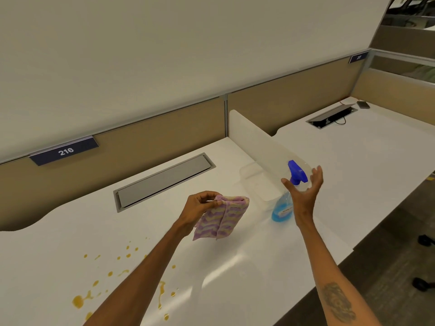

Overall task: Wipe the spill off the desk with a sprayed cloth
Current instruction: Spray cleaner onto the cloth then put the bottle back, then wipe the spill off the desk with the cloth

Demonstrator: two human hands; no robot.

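My left hand (197,208) pinches a purple and cream striped cloth (222,217), which hangs folded above the white desk (235,267). An orange spill (108,278) lies in drops and streaks at the desk's near left, partly under my left forearm. A spray bottle (286,201) with blue liquid and a blue trigger head stands upright by the low divider. My right hand (303,191) is spread open just in front of the bottle, fingers apart, hiding part of it; I cannot tell whether it touches the bottle.
A low white divider (254,142) separates this desk from the one to the right. A grey cable hatch (164,180) is set into the desk behind the cloth. A clear tray (256,182) sits by the divider. A panel labelled 216 (66,151) runs along the back.
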